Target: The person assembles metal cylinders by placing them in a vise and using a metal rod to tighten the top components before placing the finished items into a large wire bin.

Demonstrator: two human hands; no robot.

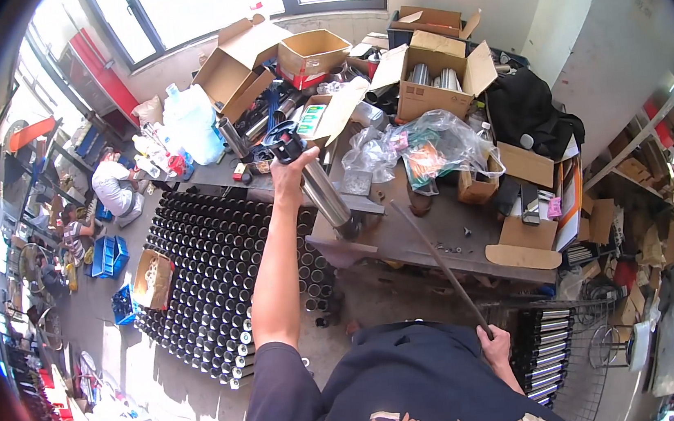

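Observation:
My left hand (297, 171) is wrapped round the upper part of a shiny metal cylinder (324, 194) with a black fitting (283, 139) on its top. The cylinder leans, and its dark lower end is by the near left corner of the workbench (465, 259); whether it rests on something there I cannot tell. A long, thin dark rod (439, 261) slants from the bench toward my body. Its near end is in my right hand (497, 346), whose fingers are closed round it. The rod's far end lies close to the bench top, and I cannot make out whether it is attached.
Many black-ended cylinders (203, 266) stand in rows on the left. Cardboard boxes (442, 76), plastic bags (437, 150) and loose parts crowd the bench. A wire cart (583, 324) holding metal tubes is at the right. Other people (114, 184) sit at the far left near blue crates (109, 256).

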